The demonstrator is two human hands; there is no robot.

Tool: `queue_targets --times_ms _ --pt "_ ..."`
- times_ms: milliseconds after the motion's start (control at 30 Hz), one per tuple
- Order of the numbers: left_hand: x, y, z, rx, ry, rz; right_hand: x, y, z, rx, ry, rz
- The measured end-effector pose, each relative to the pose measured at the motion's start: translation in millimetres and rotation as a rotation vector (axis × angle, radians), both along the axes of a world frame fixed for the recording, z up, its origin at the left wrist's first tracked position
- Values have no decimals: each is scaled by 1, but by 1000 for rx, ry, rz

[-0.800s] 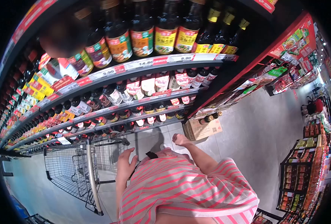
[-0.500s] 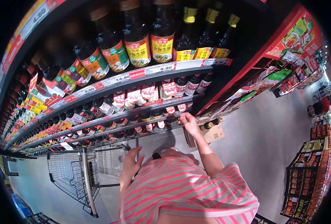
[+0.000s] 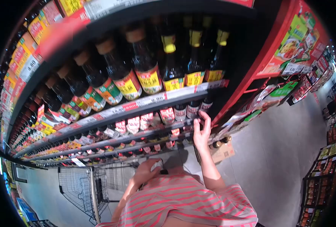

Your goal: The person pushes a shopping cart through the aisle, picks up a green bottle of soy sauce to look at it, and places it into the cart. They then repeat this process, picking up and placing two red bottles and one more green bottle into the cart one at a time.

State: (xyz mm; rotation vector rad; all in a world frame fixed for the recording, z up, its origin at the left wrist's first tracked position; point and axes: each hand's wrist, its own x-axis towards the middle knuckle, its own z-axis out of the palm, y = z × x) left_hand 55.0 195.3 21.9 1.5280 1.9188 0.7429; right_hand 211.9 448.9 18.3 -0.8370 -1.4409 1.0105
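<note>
My right hand (image 3: 202, 130) is raised at the right end of the shelving, thumb and fingers apart. Its fingertips overlap the shelf edge below a dark bottle (image 3: 206, 105) with a pale label. Beside that bottle stands another dark bottle (image 3: 193, 109) with a red-and-white label. My left hand (image 3: 147, 171) is low in front of my body, its fingers bent together beside a small black object (image 3: 163, 171); I cannot tell whether it holds anything. Above, larger sauce bottles (image 3: 148, 77) with red-and-yellow labels stand near yellow-capped bottles (image 3: 171, 72).
A metal shopping cart (image 3: 77, 191) stands at my left beside the shelving. On the floor to the right is a cardboard box (image 3: 224, 152) with bottle tops showing. A red display rack (image 3: 247, 83) with hanging packets adjoins the shelf end. Further stocked shelves (image 3: 315, 185) line the right side.
My right hand has moved up toward the bottle shelf and its fingers have spread. My left hand has come in toward my body. The view has shifted, so the shelves sit lower.
</note>
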Motion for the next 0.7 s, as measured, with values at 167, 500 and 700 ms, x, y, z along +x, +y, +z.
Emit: queue_targets --times_ms 167,500,700 --pt "-25 15 -18 20 -11 -114 -11 10 -14 7 -6 -54" --pt "-42 33 24 -138 -170 -98 -35 60 -4 99 -4 -353" --pt "-52 27 26 -166 -98 -96 -52 120 -54 68 -286 -635"
